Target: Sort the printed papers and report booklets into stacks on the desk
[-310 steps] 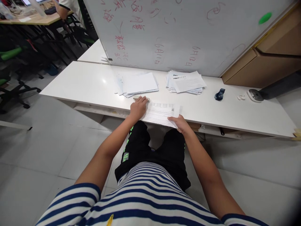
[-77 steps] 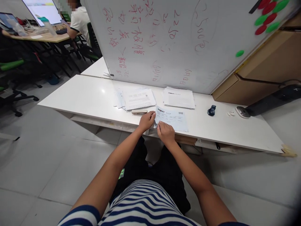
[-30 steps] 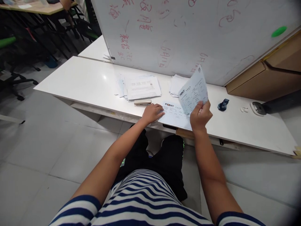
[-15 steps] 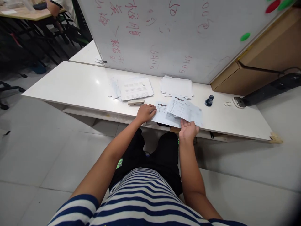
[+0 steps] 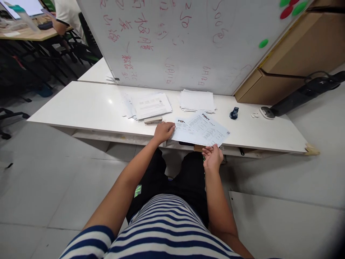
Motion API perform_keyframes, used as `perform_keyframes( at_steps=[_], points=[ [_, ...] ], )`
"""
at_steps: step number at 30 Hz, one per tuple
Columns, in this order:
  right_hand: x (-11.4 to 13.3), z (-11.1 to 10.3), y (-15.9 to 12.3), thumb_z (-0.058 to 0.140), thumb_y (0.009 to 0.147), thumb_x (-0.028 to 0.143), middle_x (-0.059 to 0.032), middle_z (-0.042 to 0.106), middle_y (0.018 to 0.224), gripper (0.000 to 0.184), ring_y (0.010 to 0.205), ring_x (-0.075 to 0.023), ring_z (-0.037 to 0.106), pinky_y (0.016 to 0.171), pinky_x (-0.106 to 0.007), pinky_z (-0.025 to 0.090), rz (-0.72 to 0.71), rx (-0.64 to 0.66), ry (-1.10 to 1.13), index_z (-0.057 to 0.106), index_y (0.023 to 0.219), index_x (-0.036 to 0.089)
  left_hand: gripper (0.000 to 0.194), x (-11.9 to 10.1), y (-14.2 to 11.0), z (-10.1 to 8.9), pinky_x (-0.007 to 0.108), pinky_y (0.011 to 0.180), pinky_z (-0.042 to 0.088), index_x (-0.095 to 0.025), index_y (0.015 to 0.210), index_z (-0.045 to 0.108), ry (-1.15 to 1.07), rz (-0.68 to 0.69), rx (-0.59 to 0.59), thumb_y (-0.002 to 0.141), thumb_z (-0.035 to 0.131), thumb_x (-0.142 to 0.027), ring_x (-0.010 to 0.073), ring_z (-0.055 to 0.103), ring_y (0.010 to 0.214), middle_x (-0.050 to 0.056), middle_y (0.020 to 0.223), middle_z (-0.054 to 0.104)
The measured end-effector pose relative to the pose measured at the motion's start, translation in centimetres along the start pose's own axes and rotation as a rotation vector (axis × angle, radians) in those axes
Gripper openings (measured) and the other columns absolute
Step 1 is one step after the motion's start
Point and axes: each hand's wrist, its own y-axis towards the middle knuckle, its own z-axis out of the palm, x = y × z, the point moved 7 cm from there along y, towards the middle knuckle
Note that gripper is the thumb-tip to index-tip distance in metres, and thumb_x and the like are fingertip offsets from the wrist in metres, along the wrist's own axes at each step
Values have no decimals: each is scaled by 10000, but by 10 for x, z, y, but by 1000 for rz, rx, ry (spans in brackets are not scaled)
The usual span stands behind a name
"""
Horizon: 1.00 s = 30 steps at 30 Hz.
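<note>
My left hand (image 5: 165, 132) lies at the table's front edge, its fingers curled on the left edge of a printed sheet (image 5: 181, 133) headed "PONY". Over that sheet, at an angle, lies a second printed sheet (image 5: 208, 126) with the same heading. My right hand (image 5: 212, 157) pinches this upper sheet's lower corner between thumb and index finger, palm up, the other fingers loosely bent. Just beyond my left hand is a beige stapler (image 5: 153, 121). Behind it sits a stack of printed papers (image 5: 152, 106), and right of that a stack of white sheets (image 5: 196, 100).
A whiteboard (image 5: 172, 46) with red writing stands along the white table's (image 5: 81, 104) back. To the right are a small dark blue object (image 5: 234, 113), a white piece (image 5: 254, 115), a black bottle (image 5: 304, 94) lying down and cardboard boxes (image 5: 275, 86). Another person (image 5: 68, 18) sits far left.
My right hand has turned the upper sheet and brought it down flatter over the lower one, now pinching its near corner. The left hand stays on the lower sheet. The view has shifted slightly.
</note>
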Motion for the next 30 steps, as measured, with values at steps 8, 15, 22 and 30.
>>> perform_keyframes(
  at_steps=[8,15,22,30],
  points=[
    [5,-33,49,733,657,515,9,605,728,406,561,-92,584,360,-153,354,72,-1,-191,551,813,186,339,-1,1,1,367,870,410,-248,1122,674,21,-34,47,963,395,-358,233,586,1008,-1,1202,676],
    [20,-22,60,851,503,391,39,565,565,389,430,-48,436,328,-151,254,59,230,-270,571,657,168,334,0,2,1,371,863,407,-244,1117,683,6,-35,29,954,414,-354,245,588,1000,8,1186,683],
    [78,-22,64,770,620,382,78,474,479,283,417,-41,375,379,-162,288,-292,200,-283,635,716,153,318,0,2,2,375,833,401,-245,1082,696,-15,-13,-6,947,426,-344,245,589,974,10,1161,693],
    [118,84,132,680,736,241,35,545,589,131,416,-34,394,397,-168,309,-312,297,-375,597,692,149,307,-3,4,0,363,822,414,-227,1048,702,-10,11,-22,945,433,-333,227,597,937,12,1128,705]
  ],
)
